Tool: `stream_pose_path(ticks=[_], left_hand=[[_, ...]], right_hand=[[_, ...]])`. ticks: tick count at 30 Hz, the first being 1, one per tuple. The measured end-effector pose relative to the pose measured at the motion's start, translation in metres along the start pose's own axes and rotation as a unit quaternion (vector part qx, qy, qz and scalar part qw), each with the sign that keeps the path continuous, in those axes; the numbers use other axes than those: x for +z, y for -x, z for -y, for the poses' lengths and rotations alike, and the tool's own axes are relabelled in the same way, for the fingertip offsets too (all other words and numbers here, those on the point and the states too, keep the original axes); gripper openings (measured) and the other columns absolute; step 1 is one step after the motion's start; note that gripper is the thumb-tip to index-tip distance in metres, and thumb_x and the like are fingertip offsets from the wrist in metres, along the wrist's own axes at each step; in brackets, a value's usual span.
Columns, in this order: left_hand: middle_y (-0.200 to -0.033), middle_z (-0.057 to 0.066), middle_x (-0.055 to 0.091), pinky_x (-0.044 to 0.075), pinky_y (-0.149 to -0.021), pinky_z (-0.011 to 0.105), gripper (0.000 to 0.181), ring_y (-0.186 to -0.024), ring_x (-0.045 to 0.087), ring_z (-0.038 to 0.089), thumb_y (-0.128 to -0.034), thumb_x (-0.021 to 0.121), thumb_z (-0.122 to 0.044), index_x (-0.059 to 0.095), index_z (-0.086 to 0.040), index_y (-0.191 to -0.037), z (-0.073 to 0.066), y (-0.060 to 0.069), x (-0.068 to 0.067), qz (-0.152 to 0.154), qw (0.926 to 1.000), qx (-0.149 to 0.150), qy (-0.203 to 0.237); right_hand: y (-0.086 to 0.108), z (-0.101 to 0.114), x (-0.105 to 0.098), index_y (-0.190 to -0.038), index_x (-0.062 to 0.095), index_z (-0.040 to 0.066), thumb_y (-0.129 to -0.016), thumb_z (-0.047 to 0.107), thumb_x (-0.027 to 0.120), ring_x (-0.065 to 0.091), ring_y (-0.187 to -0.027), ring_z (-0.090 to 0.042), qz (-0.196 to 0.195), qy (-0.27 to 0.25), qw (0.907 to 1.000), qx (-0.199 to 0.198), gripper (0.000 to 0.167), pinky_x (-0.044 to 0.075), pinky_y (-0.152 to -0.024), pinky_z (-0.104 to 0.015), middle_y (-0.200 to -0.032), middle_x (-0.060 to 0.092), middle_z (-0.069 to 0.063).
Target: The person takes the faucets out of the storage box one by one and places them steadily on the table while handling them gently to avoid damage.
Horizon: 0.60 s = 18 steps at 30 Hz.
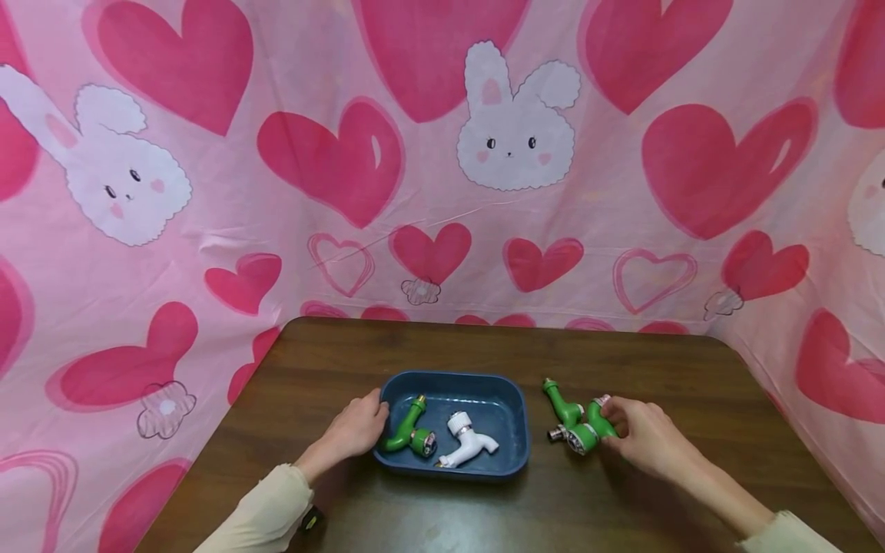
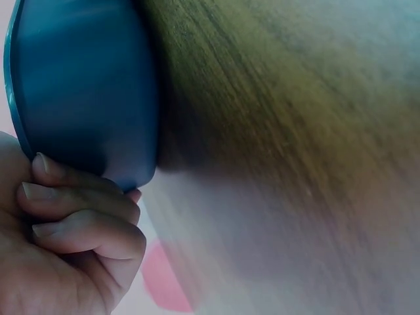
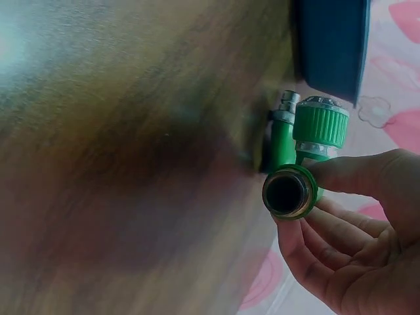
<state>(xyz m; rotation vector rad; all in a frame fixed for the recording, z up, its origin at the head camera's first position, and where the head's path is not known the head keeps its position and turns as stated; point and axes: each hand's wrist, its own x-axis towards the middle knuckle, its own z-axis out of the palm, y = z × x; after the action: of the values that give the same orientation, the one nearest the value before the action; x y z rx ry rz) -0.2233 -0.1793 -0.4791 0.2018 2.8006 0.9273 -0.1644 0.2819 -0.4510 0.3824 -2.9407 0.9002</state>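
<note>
A dark blue plastic basin [image 1: 452,473] sits on the table, with a green tap [image 1: 409,430] and a white tap [image 1: 470,444] lying inside. My left hand [image 1: 359,424] grips the basin's left end; in the left wrist view its fingers [image 2: 85,203] curl against the outer wall. To the right of the basin, my right hand [image 1: 646,434] pinches another green tap [image 1: 596,426] between thumb and fingers. The right wrist view shows that tap's round open end [image 3: 289,192] and ribbed green knob [image 3: 321,126]. Right beside it lies a further green tap [image 1: 563,405] with a metal outlet.
The brown wooden table [image 1: 429,518] has rounded far corners. A pink cloth [image 1: 442,207] with hearts and rabbits hangs behind and at both sides. A small black and yellow object [image 1: 311,518], partly hidden, lies by my left sleeve.
</note>
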Motion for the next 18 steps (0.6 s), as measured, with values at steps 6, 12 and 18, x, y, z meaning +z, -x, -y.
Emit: stream_pose_path(ticks=[6, 12, 18], left_hand=[[-0.077, 0.01, 0.054, 0.047, -0.055, 0.036, 0.043, -0.062, 0.057, 0.021, -0.1119, 0.048, -0.019, 0.05, 0.011, -0.143, 0.002, 0.001, -0.004, 0.009, 0.9999, -0.001, 0.008], [-0.077, 0.01, 0.054, 0.047, -0.055, 0.036, 0.043, -0.062, 0.056, 0.021, -0.112, 0.048, -0.018, 0.05, 0.011, -0.143, 0.005, 0.003, -0.006, 0.006, 0.9999, -0.001, 0.012], [-0.077, 0.01, 0.054, 0.047, -0.056, 0.036, 0.044, -0.063, 0.057, 0.021, -0.1121, 0.047, -0.019, 0.049, 0.011, -0.144, 0.004, 0.003, -0.006, 0.007, 0.9999, -0.007, 0.012]], right_hand=[[0.003, -0.006, 0.006, -0.1, 0.068, 0.005, -0.079, 0.001, 0.088, 0.073, -0.084, -0.017, 0.012, 0.001, 0.9998, 0.013, 0.029, 0.058, -0.073, -0.038, -0.092, 0.074, 0.0], [0.005, -0.009, 0.011, -0.1, 0.069, 0.005, -0.078, 0.001, 0.089, 0.073, -0.085, -0.018, 0.017, 0.004, 0.9998, 0.011, 0.03, 0.058, -0.074, -0.039, -0.092, 0.074, 0.0], [0.007, -0.009, 0.014, -0.098, 0.068, 0.006, -0.077, 0.001, 0.09, 0.073, -0.086, -0.018, 0.024, 0.014, 0.9994, 0.019, 0.031, 0.058, -0.075, -0.042, -0.092, 0.074, 0.001]])
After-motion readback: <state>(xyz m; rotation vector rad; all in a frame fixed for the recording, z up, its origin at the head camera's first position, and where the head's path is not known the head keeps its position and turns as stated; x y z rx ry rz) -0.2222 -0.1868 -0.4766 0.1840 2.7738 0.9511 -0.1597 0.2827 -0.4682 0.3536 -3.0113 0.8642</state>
